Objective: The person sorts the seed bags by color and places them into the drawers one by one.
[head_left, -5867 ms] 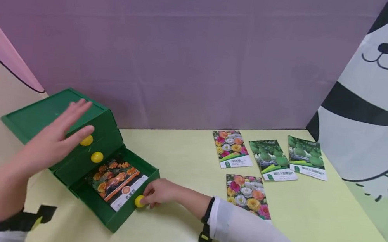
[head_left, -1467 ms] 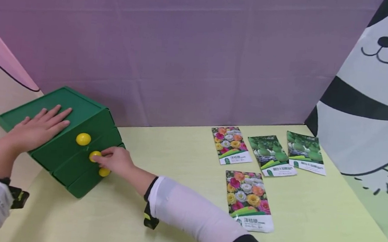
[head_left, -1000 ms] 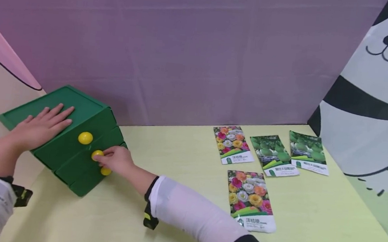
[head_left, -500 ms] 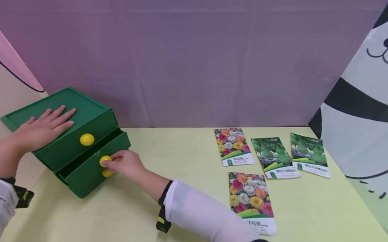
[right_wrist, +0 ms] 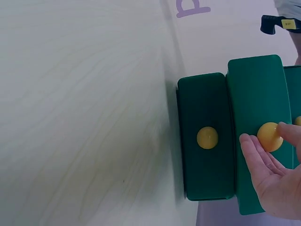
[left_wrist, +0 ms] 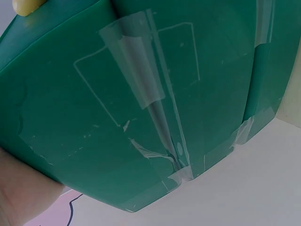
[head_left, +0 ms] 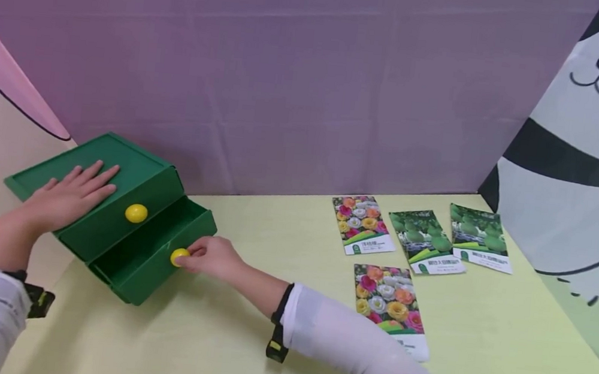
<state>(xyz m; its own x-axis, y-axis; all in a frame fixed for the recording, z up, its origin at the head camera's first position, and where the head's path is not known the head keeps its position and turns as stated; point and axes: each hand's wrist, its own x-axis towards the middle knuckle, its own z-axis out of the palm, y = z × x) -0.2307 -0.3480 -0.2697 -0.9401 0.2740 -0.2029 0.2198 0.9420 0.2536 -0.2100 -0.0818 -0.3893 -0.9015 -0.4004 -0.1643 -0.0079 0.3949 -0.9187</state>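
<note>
A green chest of drawers point(head_left: 121, 182) with round yellow knobs stands at the left of the table. My left hand point(head_left: 72, 196) lies flat on its top, fingers spread. In the head view my right hand point(head_left: 215, 257) pinches the yellow knob point(head_left: 179, 257) of the middle drawer point(head_left: 141, 277), which is pulled partly out. Only bare green shows in the visible part of its inside. Above it the top drawer's knob point(head_left: 136, 213) is untouched. The right wrist view shows the bottom drawer point(right_wrist: 207, 174) pushed in, with its own knob point(right_wrist: 207, 138).
Several seed packets lie on the pale table point(head_left: 274, 227) to the right: two with mixed roses-like flowers point(head_left: 361, 223) point(head_left: 388, 301) and two with green round fruit point(head_left: 424, 241) point(head_left: 481, 237). A purple cloth wall point(head_left: 287, 89) stands behind.
Earlier the bottom drawer stood out with an orange-flower packet inside; it is now pushed in. My left hand has come down onto the chest. My right hand has drawn the middle drawer outward.
</note>
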